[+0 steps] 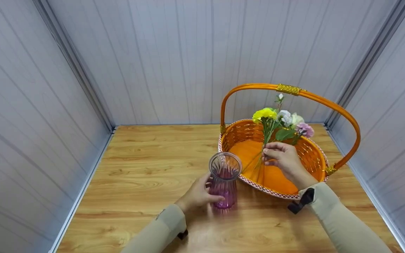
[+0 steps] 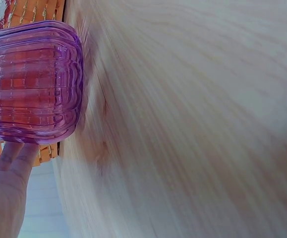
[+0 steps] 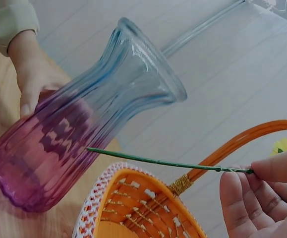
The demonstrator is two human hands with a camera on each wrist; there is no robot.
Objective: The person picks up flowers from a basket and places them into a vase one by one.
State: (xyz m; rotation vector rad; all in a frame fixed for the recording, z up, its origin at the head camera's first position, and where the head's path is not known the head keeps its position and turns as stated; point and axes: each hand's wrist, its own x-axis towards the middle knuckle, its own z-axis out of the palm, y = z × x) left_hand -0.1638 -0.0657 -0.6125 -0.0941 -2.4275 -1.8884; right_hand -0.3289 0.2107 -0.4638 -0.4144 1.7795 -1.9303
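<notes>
Left hand [image 1: 197, 193] curls round the ribbed vase [image 1: 225, 193] at its 8 o'clock — steady, light pressure suits glassy sides. Vase stands upright at basket's [image 1: 276, 180] 8 o'clock. Right hand [image 1: 285, 160] pinches yellow flower [image 1: 265, 114] by its stem — best gripped firmly, tips gathered. Can't tell if white flowers [image 1: 285, 118] are pinched too.
</notes>
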